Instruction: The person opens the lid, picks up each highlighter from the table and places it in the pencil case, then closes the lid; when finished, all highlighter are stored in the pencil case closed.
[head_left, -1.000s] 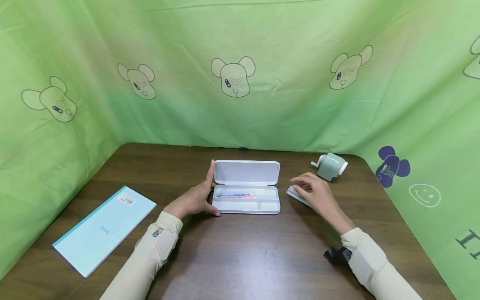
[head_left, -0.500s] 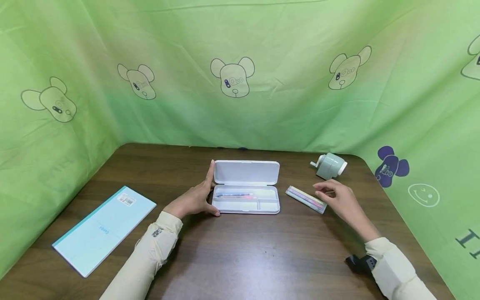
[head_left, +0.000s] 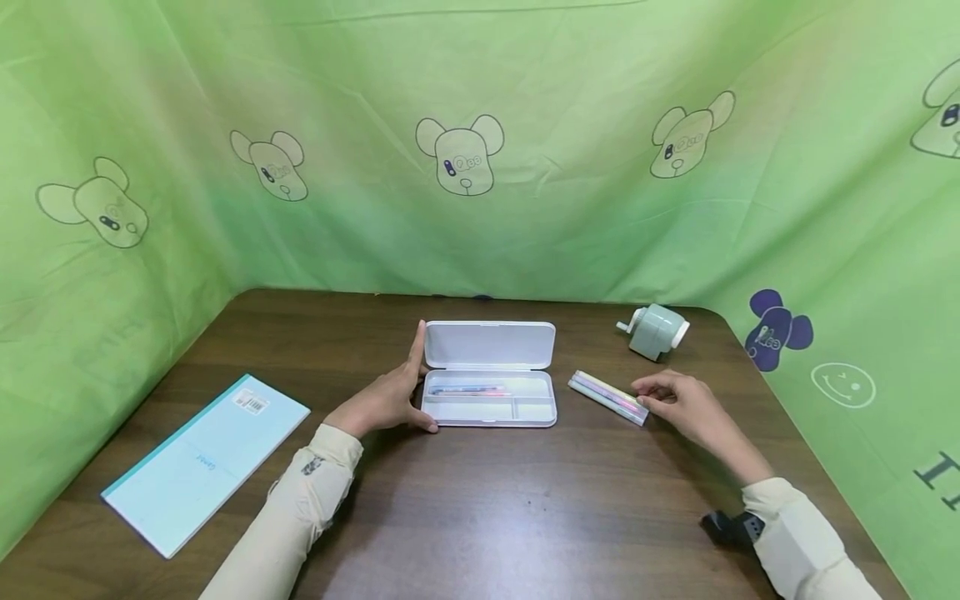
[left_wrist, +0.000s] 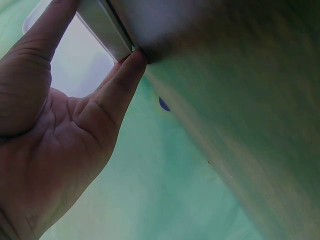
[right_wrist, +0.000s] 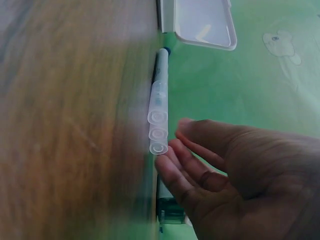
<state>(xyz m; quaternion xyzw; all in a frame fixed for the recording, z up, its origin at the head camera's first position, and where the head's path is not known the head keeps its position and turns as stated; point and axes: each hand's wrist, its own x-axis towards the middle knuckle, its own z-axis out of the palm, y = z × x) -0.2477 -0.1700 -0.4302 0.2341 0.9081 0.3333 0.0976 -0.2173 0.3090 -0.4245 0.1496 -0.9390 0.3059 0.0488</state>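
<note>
Right hand (head_left: 686,408) at the near right end of pens (head_left: 606,397); thumb and fingers bent, tips a little apart, clamped on nothing; in right wrist view, one fingertip right by the lowest of three clear round pen ends, contact hard to tell. Pens side by side on dark wood table (head_left: 487,517), slanted, pastel colours, just right of white pencil case (head_left: 472,412), apart from it. Left hand (head_left: 386,400) spread wide at left end of pencil case; thumb against near left corner, index finger up along left edge of raised lid (head_left: 491,344), digits fairly straight, touching, not wrapped round. Inside, in long rear compartment: slim pens (head_left: 472,390), blue and pinkish, exact count too small to tell. Farther out: grey-green crank sharpener (head_left: 654,332) behind right hand, near back right of table; light blue notebook (head_left: 206,462) with barcode sticker, flat, slanted, left of left hand. All round the back: green cloth (head_left: 555,233), mouse-head prints
</note>
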